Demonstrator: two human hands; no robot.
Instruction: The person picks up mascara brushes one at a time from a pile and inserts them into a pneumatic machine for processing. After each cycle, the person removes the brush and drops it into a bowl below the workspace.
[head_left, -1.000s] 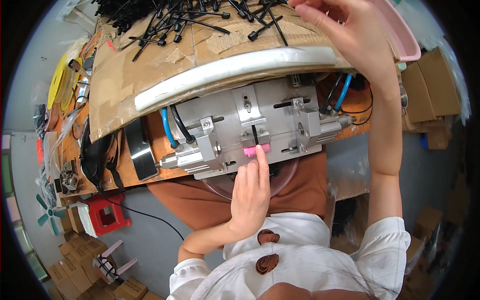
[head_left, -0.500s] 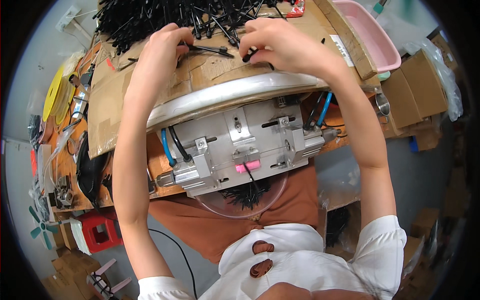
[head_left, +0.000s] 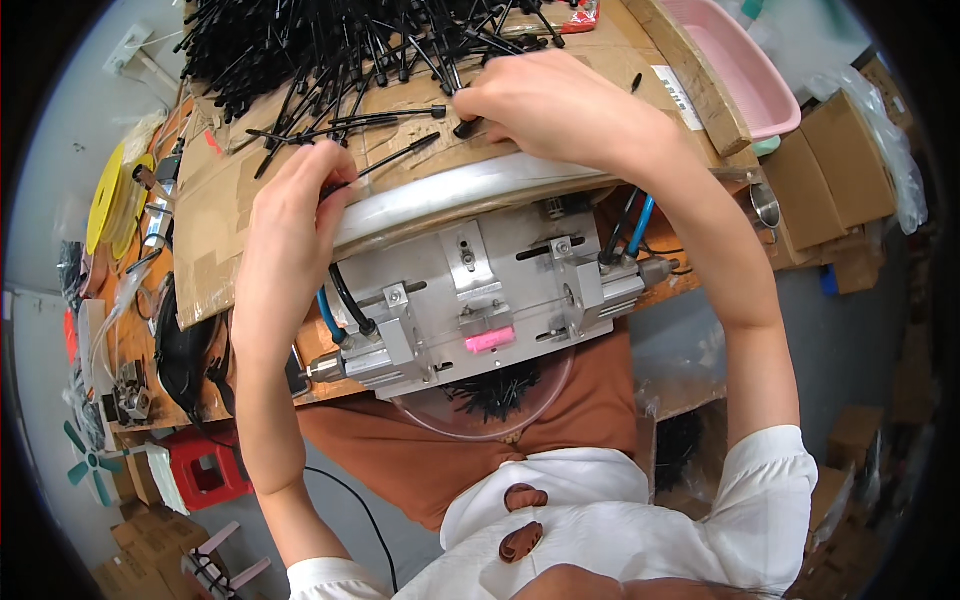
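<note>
My left hand (head_left: 297,210) is closed in a pinch at the near left edge of the cardboard, on a thin black stick (head_left: 400,152) that points up and to the right. My right hand (head_left: 560,105) is closed over the cardboard, its fingertips on a short black cap-like end (head_left: 466,128); the rest of that piece is hidden. Just beyond both hands lies a big heap of similar black sticks (head_left: 300,50), with a few loose ones in front. Nearer me stands a metal fixture (head_left: 430,290) with a small pink block (head_left: 490,340) on it.
A whitish padded bar (head_left: 440,198) edges the cardboard (head_left: 215,200). Under the fixture, a clear bowl (head_left: 560,390) holds short black pieces. Blue and black tubes (head_left: 640,225) run to the fixture. A wooden strip (head_left: 700,80) and a pink basin (head_left: 745,75) are at the right.
My left hand has come nearer to me and down to the padded bar. My right hand has shifted slightly left and nearer. The black stick at the pink block is no longer there.
</note>
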